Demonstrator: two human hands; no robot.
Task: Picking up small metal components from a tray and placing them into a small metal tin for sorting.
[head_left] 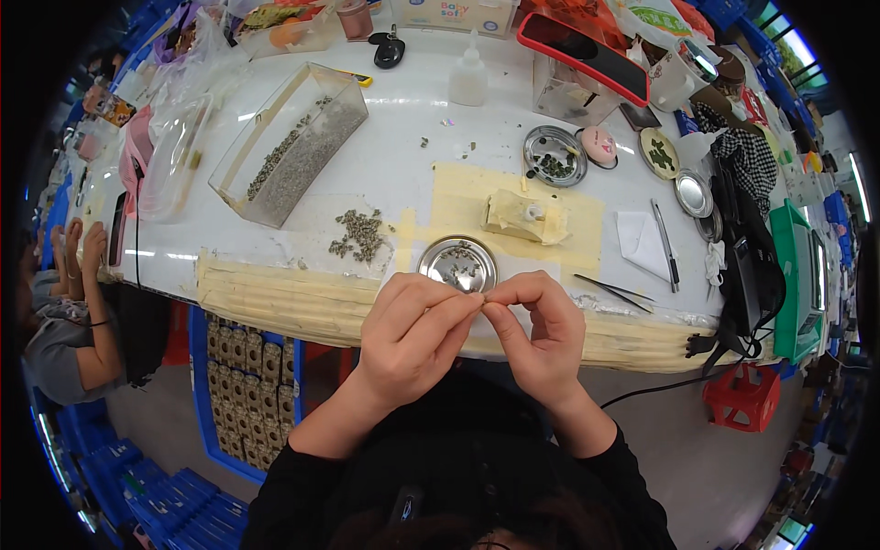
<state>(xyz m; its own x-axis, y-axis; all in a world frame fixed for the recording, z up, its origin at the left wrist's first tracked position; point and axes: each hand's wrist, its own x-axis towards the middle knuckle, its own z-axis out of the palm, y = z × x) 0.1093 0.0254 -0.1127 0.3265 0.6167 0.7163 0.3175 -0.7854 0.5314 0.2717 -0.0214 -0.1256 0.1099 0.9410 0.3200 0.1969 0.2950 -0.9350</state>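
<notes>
The fingers [469,302] of both hands meet tip to tip just above the near edge of the white worktop [403,156], pinched together on something too small to make out. The left hand [412,335] curls with thumb and forefinger pressed against those of the right hand [541,335]; both forearms wear black sleeves and come up from the lower edge.

Just beyond the fingertips sits a small round shiny metal dish [457,264] holding a few dark bits. To its left lies a loose heap of small grey-green pieces [359,234] on the worktop, and farther left a long clear plastic box [289,142] lies tilted with more of the same pieces inside. Beyond the dish a crumpled wad of yellowish masking tape [524,215] rests on a taped yellow patch. To the right lie thin black tweezers [612,291], a silver pen [666,246] and a folded white paper [641,240]. A second round metal dish [555,156] with dark pieces stands farther back, near a white squeeze bottle [468,73]. Another person's hands [78,252] show at the far left.
</notes>
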